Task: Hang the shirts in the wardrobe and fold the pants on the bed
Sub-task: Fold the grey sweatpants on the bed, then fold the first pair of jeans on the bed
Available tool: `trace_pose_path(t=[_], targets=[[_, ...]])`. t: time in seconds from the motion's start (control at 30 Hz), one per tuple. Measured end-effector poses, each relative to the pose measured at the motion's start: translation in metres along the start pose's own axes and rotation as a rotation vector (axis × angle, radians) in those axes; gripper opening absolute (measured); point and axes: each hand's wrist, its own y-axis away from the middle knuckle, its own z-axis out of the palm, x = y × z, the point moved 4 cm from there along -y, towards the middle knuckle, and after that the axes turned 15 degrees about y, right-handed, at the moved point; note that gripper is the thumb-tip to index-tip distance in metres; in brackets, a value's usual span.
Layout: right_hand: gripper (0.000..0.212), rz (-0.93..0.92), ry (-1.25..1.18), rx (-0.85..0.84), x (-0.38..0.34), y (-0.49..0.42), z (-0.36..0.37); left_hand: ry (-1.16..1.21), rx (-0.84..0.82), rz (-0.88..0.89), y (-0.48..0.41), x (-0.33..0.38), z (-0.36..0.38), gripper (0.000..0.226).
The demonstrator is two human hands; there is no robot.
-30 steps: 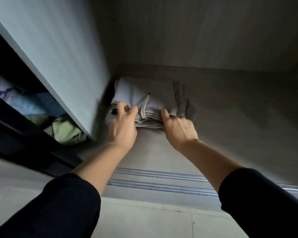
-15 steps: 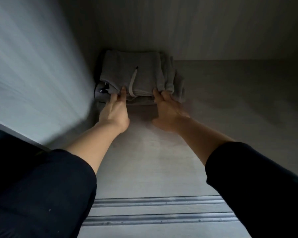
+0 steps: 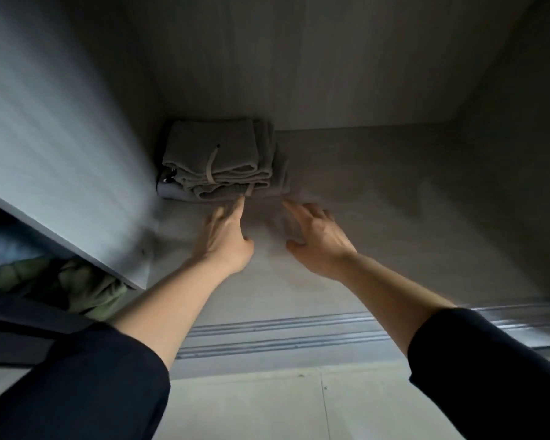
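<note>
A stack of folded grey pants (image 3: 218, 161) with a pale drawstring lies in the back left corner of the wardrobe floor (image 3: 378, 201), against the left wall. My left hand (image 3: 224, 239) is just in front of the stack, fingers straight, one fingertip at its front edge. My right hand (image 3: 318, 239) hovers a little right of it with spread, relaxed fingers, holding nothing and apart from the pants.
A grey partition panel (image 3: 61, 160) rises on the left. Behind it lie crumpled green (image 3: 86, 290) and pale blue (image 3: 0, 249) clothes. Sliding-door rails (image 3: 283, 331) run across the wardrobe's front edge, with pale floor tiles (image 3: 267, 404) below.
Both hands pushed the folded pants deeper into the corner, then let go and drew back; the right hand is now clear of the stack.
</note>
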Motion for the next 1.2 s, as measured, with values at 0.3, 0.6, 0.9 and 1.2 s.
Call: trace_pose_path(t=[0.3, 0.6, 0.9, 1.2], targets=[[0.076, 0.236, 0.049, -0.093, 0.048, 0.169, -0.2, 0.079, -0.238, 0.079, 0.142, 0.217, -0.046, 0.064], [0.067, 0.588, 0.065, -0.097, 0.067, 0.383, -0.431, 0.002, -0.488, 0.35, 0.298, 0.445, -0.143, 0.043], [0.059, 0.842, 0.114, -0.01, 0.116, 0.608, -0.555, -0.08, -0.683, 0.58, 0.458, 0.631, -0.129, 0.042], [0.056, 1.199, 0.06, -0.014, 0.223, 0.864, -0.599, -0.233, -0.875, 0.774, 0.659, 0.802, -0.018, 0.043]])
